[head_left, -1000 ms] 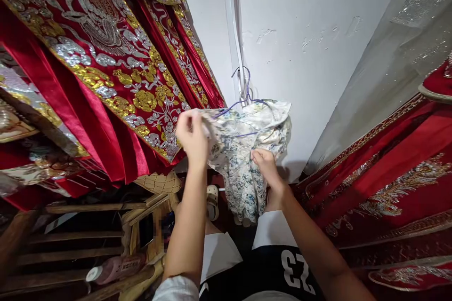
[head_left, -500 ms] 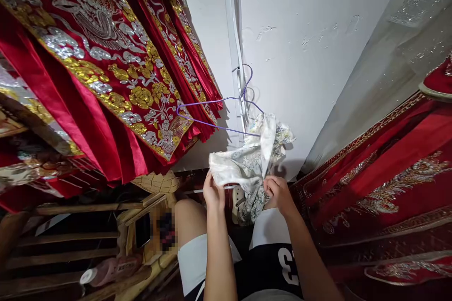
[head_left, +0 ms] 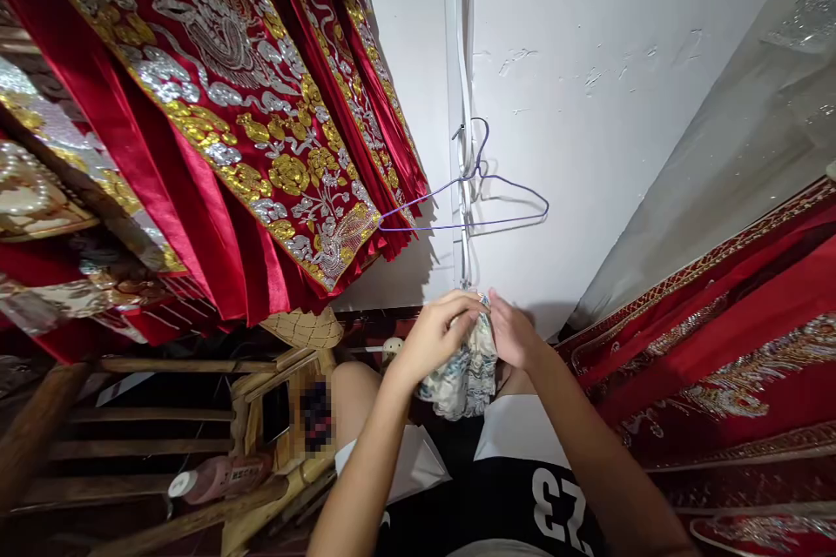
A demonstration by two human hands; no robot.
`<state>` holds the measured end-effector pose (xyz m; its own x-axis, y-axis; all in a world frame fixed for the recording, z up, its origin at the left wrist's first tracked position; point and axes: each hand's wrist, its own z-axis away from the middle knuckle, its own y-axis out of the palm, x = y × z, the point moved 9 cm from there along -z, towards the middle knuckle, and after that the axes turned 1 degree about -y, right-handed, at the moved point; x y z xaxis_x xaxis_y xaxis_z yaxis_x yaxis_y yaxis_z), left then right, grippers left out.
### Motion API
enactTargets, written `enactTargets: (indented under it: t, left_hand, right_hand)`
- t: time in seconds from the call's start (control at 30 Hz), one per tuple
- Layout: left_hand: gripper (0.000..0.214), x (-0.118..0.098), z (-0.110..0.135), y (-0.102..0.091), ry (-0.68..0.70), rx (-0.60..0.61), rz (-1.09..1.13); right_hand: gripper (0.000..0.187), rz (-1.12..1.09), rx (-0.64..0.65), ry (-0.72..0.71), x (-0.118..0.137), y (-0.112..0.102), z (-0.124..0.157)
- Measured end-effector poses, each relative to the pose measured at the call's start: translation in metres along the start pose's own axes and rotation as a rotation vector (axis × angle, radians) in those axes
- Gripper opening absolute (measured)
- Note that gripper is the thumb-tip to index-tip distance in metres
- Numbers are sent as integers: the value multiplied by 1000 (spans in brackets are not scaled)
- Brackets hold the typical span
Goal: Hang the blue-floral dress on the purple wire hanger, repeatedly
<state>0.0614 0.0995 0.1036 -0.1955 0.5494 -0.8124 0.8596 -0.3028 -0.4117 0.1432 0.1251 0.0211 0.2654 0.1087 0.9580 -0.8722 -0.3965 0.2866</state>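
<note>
Head view: red satin robes with gold and silver embroidery point(head_left: 228, 130) fill the left, and a thin purple wire hanger point(head_left: 470, 211) hangs on the far white wall point(head_left: 601, 87). Below it, near centre, a pale cream-and-blue floral cloth point(head_left: 467, 374) is bunched between the left hand point(head_left: 434, 338) and right hand point(head_left: 517, 335), both sets of fingers pinching its gathered top. It looks light, limp and probably slippery, so that top edge seems the surest hold.

Costume storeroom, embroidered red robes point(head_left: 215, 122) hanging in rows, wire hanger point(head_left: 467, 207) on wall, wooden rack point(head_left: 163, 418)
</note>
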Motion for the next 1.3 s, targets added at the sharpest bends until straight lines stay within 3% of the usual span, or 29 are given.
enactTargets:
  t: [0.1, 0.17, 0.27, 0.33, 0.4, 0.47, 0.57, 0.67, 0.8, 0.93, 1.03, 1.3]
  left_hand:
    - [33, 20, -5, -17, -63, -46, 8]
    - [40, 39, -3, -10, -142, 74, 13]
    - [51, 65, 7, 1, -257, 310, -129]
    - [45, 74, 10, -12, -314, 317, -383]
    - [37, 73, 7, -36, -353, 272, -660]
    - [34, 69, 4, -56, -393, 273, -846]
    - [35, 68, 1, -79, -460, 320, -962]
    - [30, 74, -6, -97, -486, 298, -994]
    - [15, 73, -22, -120, -416, 102, -946]
    - [6, 58, -35, -139, -286, -88, -911]
    - [14, 44, -36, -148, -216, -190, -893]
    - [15, 22, -17, -164, -175, -210, -783]
  right_hand:
    - [34, -35, 146, 106, 15, 16, 0]
    - [28, 131, 135, 87, 34, 8, -4]
    - [11, 564, -51, -178, 87, -24, -21]
    - [11, 757, -239, -439, 124, -46, -32]
    - [18, 790, -389, -578, 139, -69, -45]
    - [18, 794, -444, -551, 132, -90, -61]
    - [21, 868, -418, -451, 112, -107, -71]
    - [26, 951, -456, -442, 111, -119, -53]
    - [28, 1128, -583, -326, 127, -132, -21]
    - [32, 1290, -615, -220, 144, -125, -4]
    - [32, 1350, -596, -204, 150, -114, 0]
    - [34, 1461, -543, -169, 143, -100, -12]
